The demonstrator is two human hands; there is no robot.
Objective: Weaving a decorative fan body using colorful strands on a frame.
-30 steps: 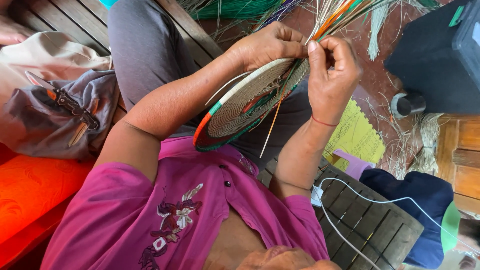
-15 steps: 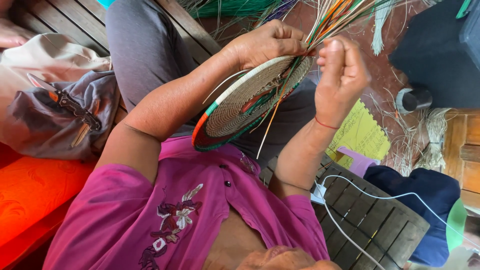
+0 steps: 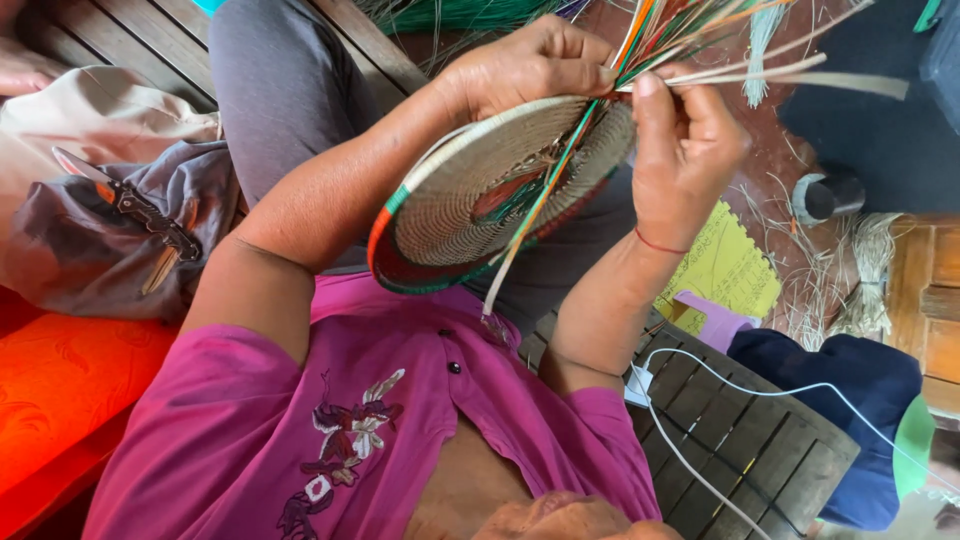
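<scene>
Coiling is going on at the far rim of a round, shallow woven disc of pale fibre with red, green and orange bands (image 3: 490, 195), which is sitting tilted above the person's lap in front of the magenta embroidered blouse (image 3: 330, 420). The left hand (image 3: 525, 70) is curling over the upper edge of the disc, its fingers closed and clamping the rim together with the root of a fan of loose coloured and pale fibre strands (image 3: 690, 30) that is spraying away toward the top right. The right hand (image 3: 685, 140) is pinching a flat pale strip (image 3: 800, 78) between thumb and fingertips, drawing it taut out to the right, just beside the rim. Judging by this, a wrapping stitch is being tightened; the next move seems to be calling for the strip to be fed round the bundle and through the previous coil while the left hand is keeping the rim steady. Lying well apart to the left, on a grey cloth bag (image 3: 110, 230), is a folding knife with a patterned handle (image 3: 125, 200).
</scene>
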